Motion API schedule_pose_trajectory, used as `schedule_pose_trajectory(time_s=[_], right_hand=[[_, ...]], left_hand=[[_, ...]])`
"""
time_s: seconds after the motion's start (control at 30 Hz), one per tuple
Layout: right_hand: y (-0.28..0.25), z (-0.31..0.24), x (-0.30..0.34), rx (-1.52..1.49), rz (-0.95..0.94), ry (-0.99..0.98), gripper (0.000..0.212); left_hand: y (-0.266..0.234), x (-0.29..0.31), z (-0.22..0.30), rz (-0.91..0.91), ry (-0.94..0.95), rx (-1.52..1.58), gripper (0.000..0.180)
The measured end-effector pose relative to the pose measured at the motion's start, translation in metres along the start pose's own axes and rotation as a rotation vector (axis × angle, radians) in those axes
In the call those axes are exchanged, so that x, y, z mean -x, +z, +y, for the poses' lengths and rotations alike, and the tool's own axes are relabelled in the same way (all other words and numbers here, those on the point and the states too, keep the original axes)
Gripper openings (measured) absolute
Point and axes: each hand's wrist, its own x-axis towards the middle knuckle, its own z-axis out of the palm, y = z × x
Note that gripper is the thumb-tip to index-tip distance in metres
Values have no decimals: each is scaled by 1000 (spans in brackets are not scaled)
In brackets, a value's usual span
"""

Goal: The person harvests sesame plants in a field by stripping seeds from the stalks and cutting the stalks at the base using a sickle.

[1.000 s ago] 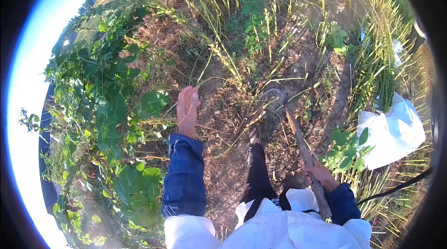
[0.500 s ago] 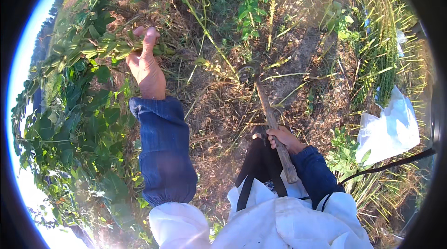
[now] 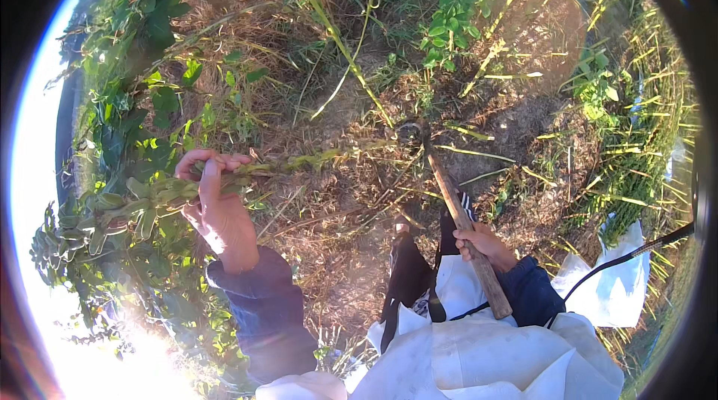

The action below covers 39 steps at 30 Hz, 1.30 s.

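My left hand is closed round a green sesame stalk thick with seed pods. The podded top bends out to the left, and the thinner lower stem runs right toward the ground at centre. In my right hand is the wooden handle of a sickle, gripped toward its lower end. The dark curved blade is by the bases of the stems, small and partly lost against the soil. Whether it touches the held stalk I cannot tell.
Leafy green plants crowd the left side. Another thin stalk slants up from the centre. Cut stalks lie heaped at right beside a white plastic sheet. A dark strap crosses there. Dry litter and stubble cover the ground.
My left hand has come down and nearer with the stalk, which now slants lower. The sickle and my right hand sit slightly lower and to the right in view; the view itself has shifted.
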Motion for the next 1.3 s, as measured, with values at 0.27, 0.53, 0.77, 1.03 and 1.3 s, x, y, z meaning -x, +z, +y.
schedule_pose_trajectory(time_s=[0.27, 0.53, 0.77, 1.03, 1.3], right_hand=[[-20, -51, -13, 312, -32, 106, 13], [-41, -64, -38, 539, -114, 170, 23], [-32, -54, -106, 520, -317, 168, 16], [-20, -12, -1, 546, -11, 149, 20], [-11, -13, 3, 585, 32, 243, 20]], left_hand=[[19, 16, -1, 246, 24, 49, 7], [13, 69, 9, 391, 37, 23, 10], [-28, 125, 11, 533, 30, 128, 8], [-54, 160, -1, 638, 46, 232, 14], [-91, 216, 1, 717, -19, 184, 20]])
